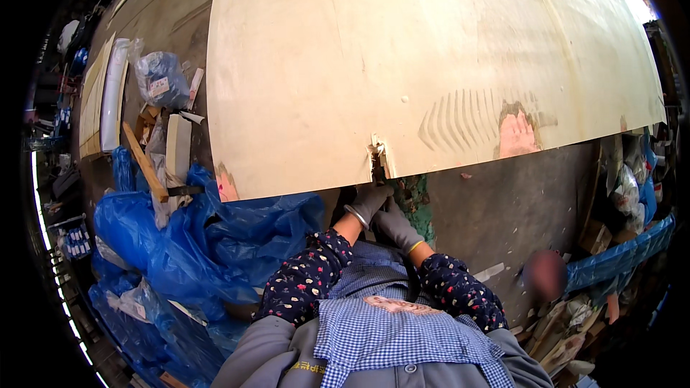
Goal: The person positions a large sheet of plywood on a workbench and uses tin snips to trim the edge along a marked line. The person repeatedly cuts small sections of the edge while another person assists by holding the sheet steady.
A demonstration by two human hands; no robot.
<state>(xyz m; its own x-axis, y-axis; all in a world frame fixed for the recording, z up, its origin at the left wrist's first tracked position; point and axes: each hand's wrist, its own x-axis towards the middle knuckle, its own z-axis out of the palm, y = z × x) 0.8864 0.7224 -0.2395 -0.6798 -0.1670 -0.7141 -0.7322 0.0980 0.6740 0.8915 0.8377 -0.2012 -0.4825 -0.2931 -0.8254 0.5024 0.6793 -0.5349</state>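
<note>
A large pale plywood sheet (309, 79) spreads out in front of me, with a splintered notch (377, 158) broken into its near edge. My left hand (369, 202), in a grey glove, is at that edge just below the notch, its fingertips hidden by the sheet and by shadow. Close against it on the right is my right hand (397, 224), also gloved in grey, with its fingers bunched toward the left hand and mostly out of sight. Whether either hand grips the plywood cannot be made out. Pink patches (517, 134) and dark curved marks show on the sheet's surface.
Crumpled blue plastic sheeting (180, 244) lies to the left, beside a wooden stick (144, 162) and a bagged bundle (162, 79). A worn green strip (415, 208) runs under the sheet. Scraps and a blue plastic-wrapped length (618, 255) lie at right, near a blurred round shape (544, 276).
</note>
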